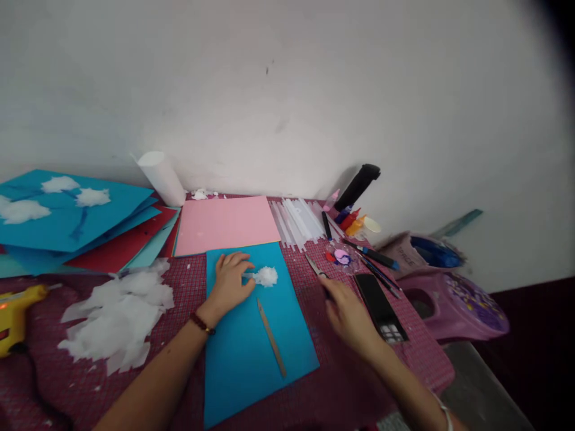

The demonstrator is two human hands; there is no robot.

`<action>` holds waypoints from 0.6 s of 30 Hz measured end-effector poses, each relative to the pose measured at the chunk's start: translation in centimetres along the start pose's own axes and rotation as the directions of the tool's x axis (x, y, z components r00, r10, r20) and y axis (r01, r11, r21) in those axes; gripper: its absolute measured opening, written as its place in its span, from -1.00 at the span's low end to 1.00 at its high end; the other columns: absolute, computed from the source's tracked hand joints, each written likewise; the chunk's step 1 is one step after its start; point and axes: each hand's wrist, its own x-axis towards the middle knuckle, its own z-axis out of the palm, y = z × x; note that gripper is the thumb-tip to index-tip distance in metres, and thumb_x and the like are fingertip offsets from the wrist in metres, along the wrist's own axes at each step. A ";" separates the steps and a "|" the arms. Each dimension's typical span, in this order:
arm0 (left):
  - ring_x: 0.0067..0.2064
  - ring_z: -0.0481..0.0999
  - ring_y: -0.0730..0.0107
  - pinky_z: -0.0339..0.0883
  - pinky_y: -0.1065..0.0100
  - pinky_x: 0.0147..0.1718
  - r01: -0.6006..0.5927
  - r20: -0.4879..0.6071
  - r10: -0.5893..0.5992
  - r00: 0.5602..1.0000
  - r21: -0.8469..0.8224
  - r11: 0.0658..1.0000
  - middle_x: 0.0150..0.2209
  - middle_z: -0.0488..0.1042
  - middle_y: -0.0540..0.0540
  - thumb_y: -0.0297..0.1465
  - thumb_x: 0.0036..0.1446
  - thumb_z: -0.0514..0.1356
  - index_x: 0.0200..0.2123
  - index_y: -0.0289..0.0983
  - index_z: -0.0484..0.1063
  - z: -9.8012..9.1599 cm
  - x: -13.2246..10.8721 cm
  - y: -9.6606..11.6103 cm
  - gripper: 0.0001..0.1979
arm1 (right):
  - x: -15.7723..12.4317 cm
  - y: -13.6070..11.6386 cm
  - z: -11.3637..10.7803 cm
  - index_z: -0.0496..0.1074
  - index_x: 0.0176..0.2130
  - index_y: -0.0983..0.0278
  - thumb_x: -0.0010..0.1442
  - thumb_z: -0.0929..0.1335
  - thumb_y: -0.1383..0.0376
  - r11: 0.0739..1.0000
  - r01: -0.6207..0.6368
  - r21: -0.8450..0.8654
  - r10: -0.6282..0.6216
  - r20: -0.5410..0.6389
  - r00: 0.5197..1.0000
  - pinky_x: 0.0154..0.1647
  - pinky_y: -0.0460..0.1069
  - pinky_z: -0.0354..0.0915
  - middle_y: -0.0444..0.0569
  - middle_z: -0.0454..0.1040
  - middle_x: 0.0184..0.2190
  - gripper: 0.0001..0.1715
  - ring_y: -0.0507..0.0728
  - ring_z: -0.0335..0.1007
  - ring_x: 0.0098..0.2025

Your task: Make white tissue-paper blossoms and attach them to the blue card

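Observation:
My left hand [231,280] rests on a blue sheet of paper [242,371], thumb and fingers apart. Right beside its fingertips is a crumpled white tissue puff [268,276] on the sheet, with a small white piece reaching toward the hand. A thin pencil-like stick [272,338] lies slantwise below the puff. On the table to the right of the sheet, my right hand [344,308] has its fingers closed around the dark handle of a pair of scissors [315,265], whose blades point away from me. The palm hides most of the handle.
Torn white tissue [119,317] and a yellow glue gun [20,314] lie left. Behind are pink paper [227,224], glue sticks [299,220] and a white roll [162,179]. Blue sheets with tissue puffs [112,209] are stacked left. A phone [377,302] and a purple stool [449,305] are right.

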 end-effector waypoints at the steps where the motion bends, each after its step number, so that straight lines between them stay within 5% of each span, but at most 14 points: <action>1: 0.12 0.30 0.10 -0.13 -0.07 0.20 -0.005 -0.006 0.005 1.000 0.024 1.000 0.00 0.45 -0.10 -0.47 -0.03 0.17 -0.30 -0.17 0.50 0.0 -0.1 -0.1 -0.80 | -0.7 1.0 -0.1 0.19 0.20 0.35 0.17 0.20 0.48 0.989 -0.116 -0.089 0.115 -0.015 0.993 0.08 0.19 0.21 0.20 0.38 0.04 -0.40 0.26 0.29 0.04; 5: 0.07 0.33 0.09 -0.04 -0.08 0.16 0.009 -0.041 -0.007 0.999 0.042 0.999 -0.04 0.47 -0.13 -0.46 0.02 0.14 -0.46 -0.21 0.47 0.2 -0.1 -0.6 -0.89 | -1.7 3.4 0.0 0.30 0.13 0.39 0.16 0.24 0.43 0.924 -0.276 -0.265 0.297 0.042 0.954 0.02 0.18 0.21 0.26 0.40 -0.07 -0.47 0.32 0.32 -0.03; 8: 0.02 0.38 0.10 0.02 -0.07 0.12 0.031 -0.061 -0.032 0.998 -0.014 0.999 -0.07 0.49 -0.13 -0.42 0.06 0.14 -0.47 -0.22 0.48 0.3 0.1 -1.1 -0.87 | -0.4 3.5 -0.4 0.28 0.14 0.37 0.10 0.28 0.41 0.914 -0.376 -0.154 0.393 0.099 0.914 -0.07 0.13 0.24 0.21 0.41 -0.12 -0.42 0.29 0.35 -0.07; 11: 0.00 0.39 0.10 0.03 -0.07 0.11 0.029 -0.064 -0.032 0.997 -0.049 0.998 -0.09 0.50 -0.14 -0.39 0.09 0.14 -0.42 -0.21 0.52 0.3 0.3 -1.4 -0.85 | 0.9 3.2 -1.6 0.28 0.12 0.33 -0.01 0.32 0.46 0.908 -0.414 -0.067 0.418 0.196 0.887 -0.30 0.01 0.30 -0.01 0.45 -0.37 -0.35 0.17 0.41 -0.32; 14: 0.00 0.39 0.10 0.04 -0.06 0.10 0.017 -0.065 -0.021 0.998 -0.062 0.998 -0.09 0.51 -0.14 -0.38 0.11 0.14 -0.41 -0.20 0.53 0.3 0.3 -1.5 -0.84 | 0.9 2.0 -2.7 0.21 0.15 0.31 0.00 0.27 0.47 0.911 -0.403 0.084 0.360 0.316 0.878 -0.49 -0.08 0.26 -0.20 0.38 -0.53 -0.31 0.06 0.34 -0.51; 18: -0.01 0.39 0.13 0.04 -0.02 0.10 0.014 -0.060 -0.020 0.998 -0.093 0.996 -0.11 0.51 -0.12 -0.42 0.10 0.14 -0.41 -0.20 0.51 0.4 0.2 -1.5 -0.86 | 1.7 -1.8 -4.7 0.12 0.21 0.28 0.06 0.33 0.33 0.948 -0.174 0.266 0.075 0.345 0.936 -0.37 -0.04 0.30 -0.10 0.45 -0.34 -0.26 0.06 0.37 -0.38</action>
